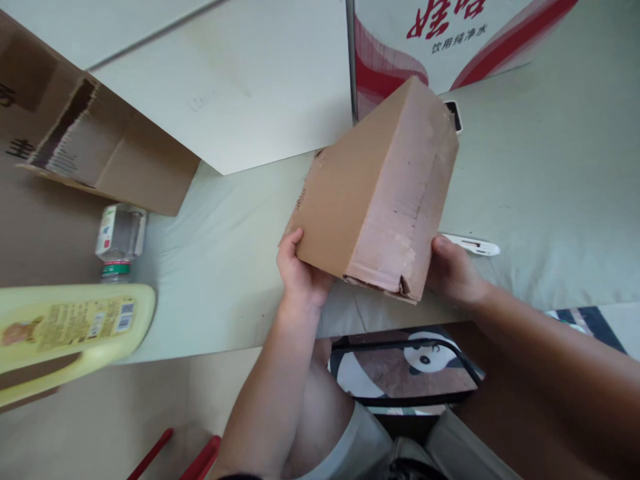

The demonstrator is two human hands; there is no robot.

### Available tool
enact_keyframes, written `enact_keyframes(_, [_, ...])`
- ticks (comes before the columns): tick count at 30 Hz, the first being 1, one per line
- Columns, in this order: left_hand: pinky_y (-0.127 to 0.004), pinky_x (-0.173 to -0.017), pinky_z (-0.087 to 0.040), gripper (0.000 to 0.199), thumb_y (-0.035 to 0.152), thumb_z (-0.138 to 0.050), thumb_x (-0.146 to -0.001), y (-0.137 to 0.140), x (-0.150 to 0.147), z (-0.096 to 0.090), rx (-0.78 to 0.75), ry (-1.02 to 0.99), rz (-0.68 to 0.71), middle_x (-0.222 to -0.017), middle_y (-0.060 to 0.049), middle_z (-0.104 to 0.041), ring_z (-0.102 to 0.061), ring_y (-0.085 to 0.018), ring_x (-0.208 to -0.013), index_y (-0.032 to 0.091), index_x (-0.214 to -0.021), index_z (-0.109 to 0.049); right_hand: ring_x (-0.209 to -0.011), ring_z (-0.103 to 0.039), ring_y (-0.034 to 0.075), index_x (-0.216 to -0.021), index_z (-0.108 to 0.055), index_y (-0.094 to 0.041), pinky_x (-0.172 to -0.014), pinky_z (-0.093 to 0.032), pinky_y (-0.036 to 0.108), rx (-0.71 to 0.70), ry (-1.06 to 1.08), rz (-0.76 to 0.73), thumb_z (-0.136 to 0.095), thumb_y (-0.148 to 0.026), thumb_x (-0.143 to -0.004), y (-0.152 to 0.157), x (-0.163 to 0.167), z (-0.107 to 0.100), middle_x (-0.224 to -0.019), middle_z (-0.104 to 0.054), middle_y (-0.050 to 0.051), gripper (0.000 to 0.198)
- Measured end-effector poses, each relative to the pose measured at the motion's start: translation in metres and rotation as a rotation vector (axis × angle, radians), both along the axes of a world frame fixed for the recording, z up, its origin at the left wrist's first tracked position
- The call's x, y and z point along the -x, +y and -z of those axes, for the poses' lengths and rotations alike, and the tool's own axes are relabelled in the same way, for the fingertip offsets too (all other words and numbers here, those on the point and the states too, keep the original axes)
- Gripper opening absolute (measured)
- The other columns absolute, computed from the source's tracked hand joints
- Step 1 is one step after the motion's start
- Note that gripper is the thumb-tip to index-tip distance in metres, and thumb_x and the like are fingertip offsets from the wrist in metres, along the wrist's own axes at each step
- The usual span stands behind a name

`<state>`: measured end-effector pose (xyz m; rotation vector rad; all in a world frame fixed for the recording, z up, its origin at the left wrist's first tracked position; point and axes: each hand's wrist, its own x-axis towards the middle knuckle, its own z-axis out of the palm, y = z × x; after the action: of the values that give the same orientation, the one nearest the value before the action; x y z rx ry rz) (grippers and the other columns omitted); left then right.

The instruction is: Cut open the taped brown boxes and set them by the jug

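A brown cardboard box (350,193) is held tilted above the pale green table surface, one worn, taped side turned toward me. My left hand (301,270) grips its lower left corner, the thumb on the brown face and the other fingers out of sight beneath. On the lower right, my right hand (453,270) is closed against the box's edge, with the thumb showing and the rest hidden. The corner nearest me is torn. Just beyond my right hand, a white utility knife (473,245) lies on the table.
A white box (250,87) and a red-and-white water carton (445,47) stand behind. Part of a small white-edged dark object (456,117) shows beside the held box. At left are an open carton (135,153), a clear bottle (123,237) and a yellow jug (115,327).
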<state>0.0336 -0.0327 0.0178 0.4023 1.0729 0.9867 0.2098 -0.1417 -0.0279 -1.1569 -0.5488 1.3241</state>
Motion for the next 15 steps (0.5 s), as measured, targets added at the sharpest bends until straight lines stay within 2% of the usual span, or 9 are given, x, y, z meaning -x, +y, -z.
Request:
enact_keyframes(4, [-0.033, -0.076, -0.057, 0.032, 0.039, -0.069, -0.072, 0.000, -0.001, -0.001, 0.004, 0.010, 0.000, -0.091, -0.005, -0.077, -0.074, -0.026, -0.092, 0.020, -0.098, -0.070, -0.088, -0.072, 0.034, -0.073, -0.059, -0.032, -0.079, -0.060, 0.051, -0.011, 0.031, -0.001, -0.079, -0.079, -0.060, 0.001, 0.000, -0.002, -0.071, -0.068, 0.003, 0.053])
enact_keyframes(10, [-0.034, -0.078, -0.057, 0.036, 0.039, -0.069, -0.073, 0.000, 0.001, 0.002, -0.028, -0.005, 0.011, -0.096, -0.007, -0.077, -0.074, -0.028, -0.098, 0.020, -0.103, -0.072, -0.108, -0.071, 0.037, -0.072, -0.059, -0.032, -0.084, -0.061, 0.054, -0.029, 0.075, -0.009, -0.078, -0.072, -0.066, 0.001, 0.000, -0.002, -0.082, -0.073, 0.007, 0.045])
enact_keyframes(15, [-0.037, -0.088, -0.058, 0.037, 0.041, -0.071, -0.075, 0.001, 0.005, 0.009, -0.071, -0.033, 0.058, -0.103, -0.008, -0.078, -0.073, -0.031, -0.109, 0.021, -0.106, -0.071, -0.111, -0.072, 0.037, -0.069, -0.060, -0.032, -0.086, -0.062, 0.054, -0.038, 0.085, 0.001, -0.081, -0.076, -0.060, 0.003, 0.003, -0.006, -0.089, -0.076, 0.006, 0.050])
